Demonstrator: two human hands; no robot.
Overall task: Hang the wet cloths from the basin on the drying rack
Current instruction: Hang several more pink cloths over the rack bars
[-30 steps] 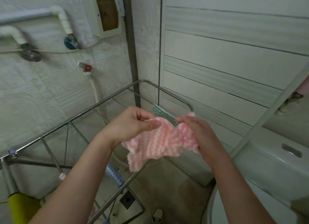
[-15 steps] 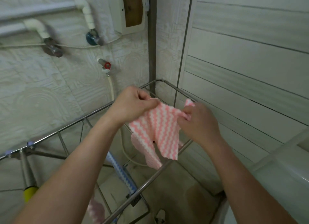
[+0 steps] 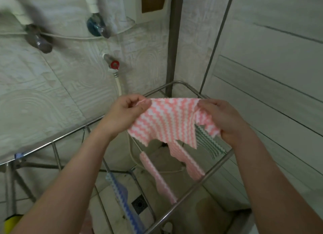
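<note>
- Pink-and-white zigzag cloth [image 3: 167,122] is now stretched wide, its top edge drawn almost straight between the two hands; half a second ago it hung bunched and narrow.
- It is held in the air over the right end of the drying rack [image 3: 52,143], with its ragged lower edge hanging free above the rods.
- Left hand [image 3: 125,111] pinches the upper left corner between thumb and curled fingers.
- Right hand [image 3: 225,118] grips the right side, with a folded flap of the cloth gathered in its curled fingers.
- The hands are farther apart than before.
- Green cloth [image 3: 208,143] is in sight again, hanging just under the right hand near the rack's end rail.
- Two more pink cloths [image 3: 187,162] hang from rods under the held one, and a blue cloth [image 3: 120,193] hangs farther left.
- Bare rods run left of the blue cloth; the tiled walls stand close behind the rack's far corner.
- Floor drain [image 3: 139,203] shows between the rods.
</note>
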